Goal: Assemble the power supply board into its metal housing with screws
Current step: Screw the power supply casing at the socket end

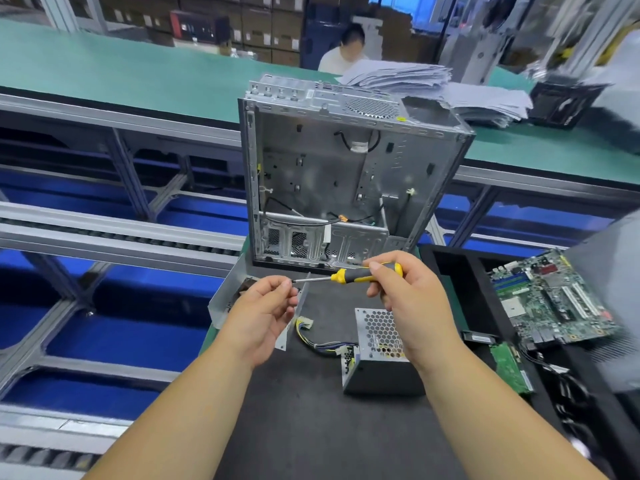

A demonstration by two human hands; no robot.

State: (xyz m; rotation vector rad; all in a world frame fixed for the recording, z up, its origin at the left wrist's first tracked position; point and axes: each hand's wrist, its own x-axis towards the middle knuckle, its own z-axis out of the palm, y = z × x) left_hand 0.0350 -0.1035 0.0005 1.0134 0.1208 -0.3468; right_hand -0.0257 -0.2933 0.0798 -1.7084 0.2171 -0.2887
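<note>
My right hand (403,296) grips a yellow and black screwdriver (363,273) held sideways, its tip pointing left. My left hand (266,308) pinches at the tip of the shaft; whatever sits between the fingertips is too small to tell. Below my left hand lies an open metal housing (225,299), partly hidden by the hand. A perforated metal power supply part (379,358) with a bundle of wires (322,341) lies on the dark mat to the right of it.
An open computer case (332,174) stands upright just beyond my hands. A green motherboard (550,299) and a smaller card (509,365) lie in a black tray on the right. Conveyor rails (114,233) run on the left. A person (346,50) sits beyond the green bench.
</note>
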